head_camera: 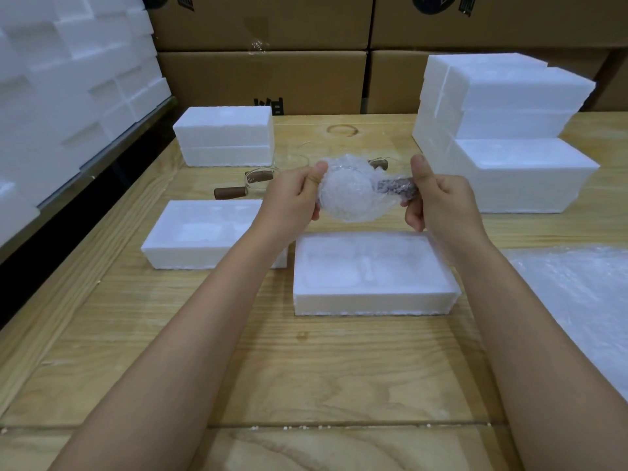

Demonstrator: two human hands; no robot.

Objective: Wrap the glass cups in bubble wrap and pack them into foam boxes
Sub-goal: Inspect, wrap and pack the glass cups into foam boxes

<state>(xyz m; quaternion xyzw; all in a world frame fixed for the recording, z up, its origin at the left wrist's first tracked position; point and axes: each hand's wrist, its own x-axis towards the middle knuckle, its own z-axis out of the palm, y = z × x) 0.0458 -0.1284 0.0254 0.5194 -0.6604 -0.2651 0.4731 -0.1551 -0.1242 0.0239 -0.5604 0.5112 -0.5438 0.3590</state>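
Wrapped cup [350, 193] held between both hands above the table [306, 368]

Below the hands lies an open foam box [373, 277], another foam tray [200, 236] under the left hand [289, 202]. Unwrapped cups [258, 181] lie beyond the left hand, a closed box [224, 136] behind them. Stacked boxes [503, 130] stand beyond the right hand [438, 198]; bubble wrap sheets [577, 294] lie nearer, to its right

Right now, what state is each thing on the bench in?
Bubble-wrapped glass cup with brown handle: held above the table by left hand and right hand.
Open white foam box tray: empty.
Second open foam tray: empty.
Bare glass cups with brown handles: unwrapped.
Closed foam box: shut.
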